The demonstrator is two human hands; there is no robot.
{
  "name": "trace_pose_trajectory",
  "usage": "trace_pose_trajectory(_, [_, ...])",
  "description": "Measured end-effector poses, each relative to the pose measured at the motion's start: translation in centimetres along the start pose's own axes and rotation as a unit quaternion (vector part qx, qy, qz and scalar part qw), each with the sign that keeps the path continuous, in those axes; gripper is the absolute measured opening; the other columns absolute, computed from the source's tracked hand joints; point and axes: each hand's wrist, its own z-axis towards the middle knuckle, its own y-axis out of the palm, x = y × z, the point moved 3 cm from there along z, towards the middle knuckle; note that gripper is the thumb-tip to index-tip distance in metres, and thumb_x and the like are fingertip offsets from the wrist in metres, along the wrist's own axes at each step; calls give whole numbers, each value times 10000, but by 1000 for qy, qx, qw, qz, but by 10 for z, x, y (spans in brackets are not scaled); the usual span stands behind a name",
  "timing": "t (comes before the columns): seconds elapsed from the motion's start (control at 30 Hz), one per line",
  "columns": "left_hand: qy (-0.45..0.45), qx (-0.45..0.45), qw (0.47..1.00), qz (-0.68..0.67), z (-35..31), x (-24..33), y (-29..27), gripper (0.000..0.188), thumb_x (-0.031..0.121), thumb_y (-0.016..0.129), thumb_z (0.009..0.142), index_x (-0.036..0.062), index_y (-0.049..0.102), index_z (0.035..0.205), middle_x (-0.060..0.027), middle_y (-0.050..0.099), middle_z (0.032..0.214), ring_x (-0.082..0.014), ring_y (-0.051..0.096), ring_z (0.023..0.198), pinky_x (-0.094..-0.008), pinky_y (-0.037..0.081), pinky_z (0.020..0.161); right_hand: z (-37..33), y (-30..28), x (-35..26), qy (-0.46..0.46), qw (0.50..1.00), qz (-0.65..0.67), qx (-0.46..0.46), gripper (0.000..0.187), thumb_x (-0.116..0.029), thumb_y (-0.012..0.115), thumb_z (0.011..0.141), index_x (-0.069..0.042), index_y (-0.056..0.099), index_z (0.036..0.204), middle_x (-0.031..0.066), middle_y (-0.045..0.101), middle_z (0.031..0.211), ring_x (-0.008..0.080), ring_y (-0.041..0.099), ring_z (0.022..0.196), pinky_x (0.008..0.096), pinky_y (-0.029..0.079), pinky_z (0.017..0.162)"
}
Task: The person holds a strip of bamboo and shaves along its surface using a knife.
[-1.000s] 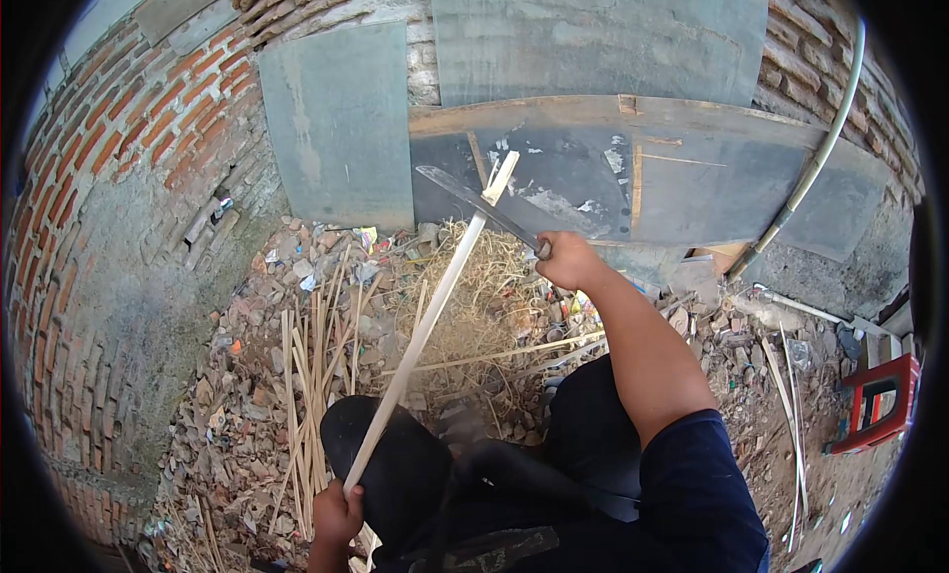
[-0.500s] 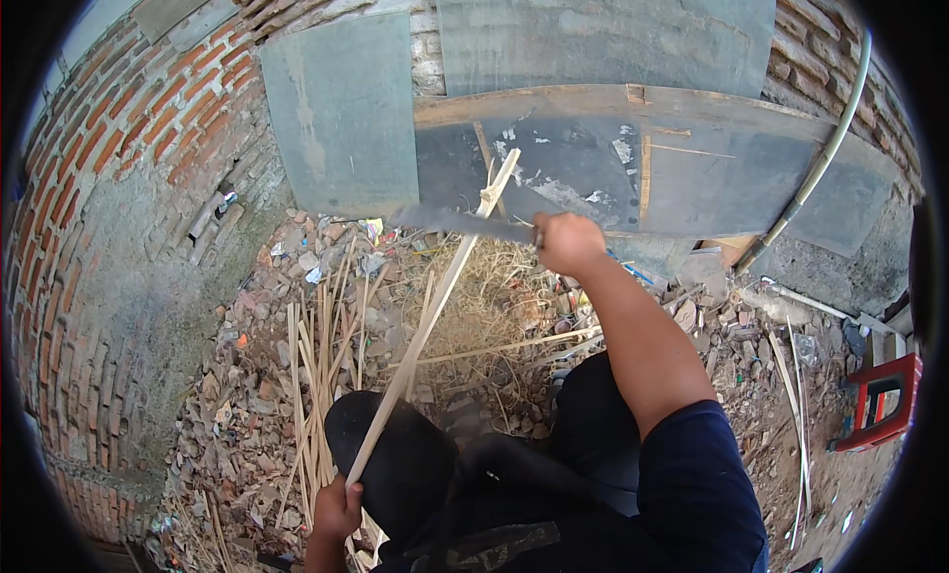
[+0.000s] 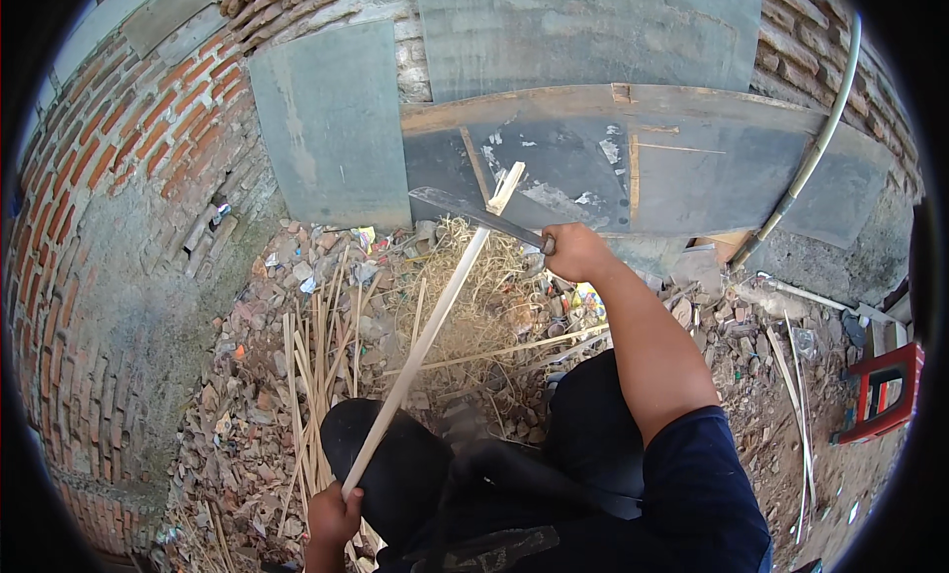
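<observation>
Brick wall [image 3: 99, 227], patchily rendered grey, closed off the L side of our spot, & at the back we faced a grey-green sheet [image 3: 331, 128], a wide upper sheet [image 3: 593, 39] & a low dark panel [image 3: 732, 192] w/ scuffed, flaking patches. Toward the R a pale pipe [image 3: 822, 143] slanted down nr the wall's foot. Ground [image 3: 232, 435] was rough rubble, i.e. broken brick & stone w/ bits of litter, turning to barer dirt on the R, where some thin strips [image 3: 800, 420] lay nr a red plastic item [image 3: 906, 370]. Mid-ground, below the dark panel, sat a heap of straw-like shavings [image 3: 465, 266]; to its L a loose bunch of pale strips [image 3: 314, 405] lay on the rubble. Our L hand [image 3: 334, 514] was closed round the lower end of a long pale strip [image 3: 421, 353], which slanted up & R over our L knee [image 3: 405, 464], its split far end in front of the dark panel. Our R hand [image 3: 576, 252] was a tight fist round the handle of a long blade [image 3: 447, 203], tip pointing L; it crossed the strip just below the split end, but we couldn't tell how deep it sat.
</observation>
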Motion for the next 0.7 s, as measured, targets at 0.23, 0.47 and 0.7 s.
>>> trace_pose_trajectory(0.23, [-57,49,994,79,-4,11,6,434,417,605,906,20,529,749,-225,570,593,-459,602,579,-532,455,533,-20,3,-59,-74,974,-114,-180,291,-182,641,772,-130,705,1051,140,706,1018,340,665,997,473,533,835])
trace_pose_trajectory(0.47, [-37,30,998,31,-5,-4,9,418,398,610,909,9,535,776,-241,570,614,-477,594,601,-539,453,546,-47,12,-120,-182,944,-142,-234,249,-160,642,760,-146,686,1005,103,708,939,316,682,939,486,538,819])
trace_pose_trajectory(0.7, [-18,-1,999,50,2,-6,6,405,377,610,920,15,511,766,-250,572,629,-485,597,629,-540,457,562,-6,0,-4,92,979,-177,-47,290,-190,638,816,-134,651,1100,132,723,1003,331,688,992,466,549,854])
